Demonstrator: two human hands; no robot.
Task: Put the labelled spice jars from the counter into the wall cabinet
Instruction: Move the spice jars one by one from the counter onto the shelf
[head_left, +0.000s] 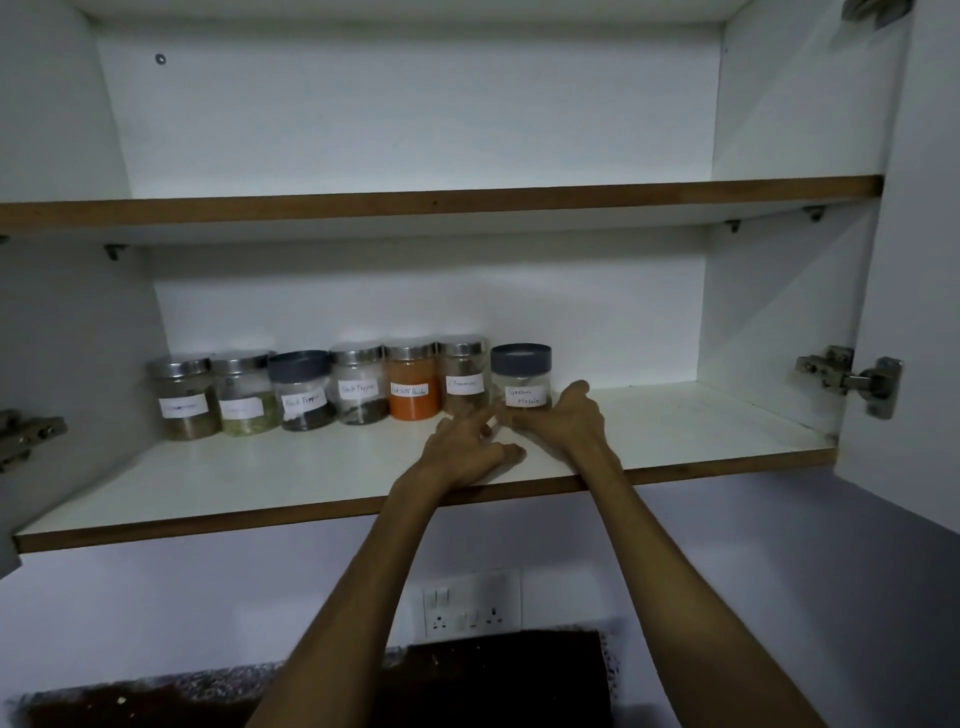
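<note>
While both hands rest loosely open, the right hand (563, 415) touching the Garam Masala jar (522, 382) ending the row on the lower shelf (311, 467) and the left hand (467, 447) beside it, this rigid, smooth, seemingly light jar is best held round its body.

The picture is dim with a cool bluish cast. The cabinet's white back wall (415, 130) is the brightest part, while the desk (156, 696) at the bottom lies near-black. Shelf edges bow from wide-angle distortion. The jar labels (465, 384) are soft and some unreadable; the fingers (478, 418) look slightly blurred.
</note>
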